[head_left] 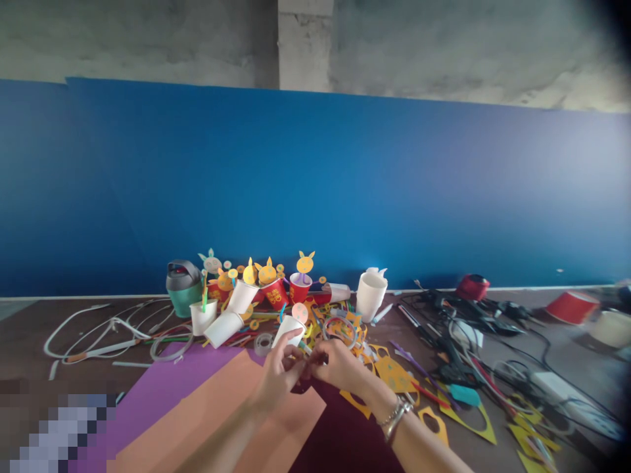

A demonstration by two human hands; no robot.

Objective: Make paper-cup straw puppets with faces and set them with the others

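Note:
My left hand and my right hand meet above the paper sheets, fingertips pinched close together. Whatever small piece lies between the fingers is too hidden and blurred to name. Just beyond the left fingers is a tilted white paper cup, with a round pink paper face at its rim; whether the hand touches this cup I cannot tell. Under the hands lie an orange sheet, a purple sheet and a dark maroon sheet. A roll of clear tape rests left of the cup.
Red and white cups with yellow animal faces crowd the back beside a green container. Stacked white cups stand right of them. Yellow paper scraps, black cables and a power strip cover the right. A blue partition rises behind.

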